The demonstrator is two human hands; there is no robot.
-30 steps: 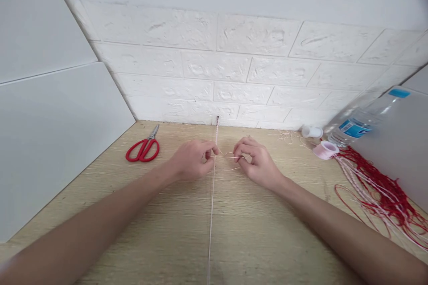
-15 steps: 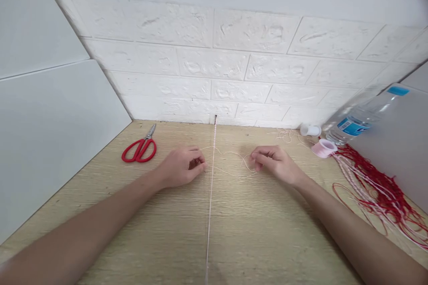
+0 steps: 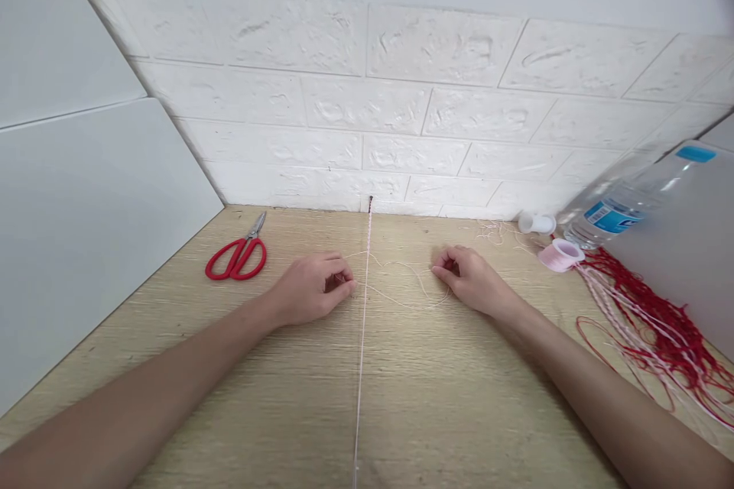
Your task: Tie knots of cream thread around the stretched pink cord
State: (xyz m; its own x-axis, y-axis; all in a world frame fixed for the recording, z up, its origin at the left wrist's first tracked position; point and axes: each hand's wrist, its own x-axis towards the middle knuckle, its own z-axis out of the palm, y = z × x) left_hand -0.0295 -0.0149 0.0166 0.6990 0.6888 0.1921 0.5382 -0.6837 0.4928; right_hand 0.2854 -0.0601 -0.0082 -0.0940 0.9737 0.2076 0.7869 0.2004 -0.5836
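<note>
A pale pink cord runs taut from a dark anchor at the wall's foot toward me, its far part braided. My left hand is left of the cord, thumb and index finger pinched on a thin pale thread. The thread crosses the cord and lies in a loose loop on its right side. Beyond the loop's right end, my right hand rests near the tabletop with its fingers curled and pinched together. Whether thread is between these fingertips is hidden.
Red-handled scissors lie at the left. At the right are a white spool, a pink thread spool, a water bottle and a heap of red and pink cords. White brick-patterned wall borders the wooden table.
My left hand has drawn back left from the cord with the thread. My right hand has moved right, away from the cord, and the thread now lies in a wider, looser loop.
</note>
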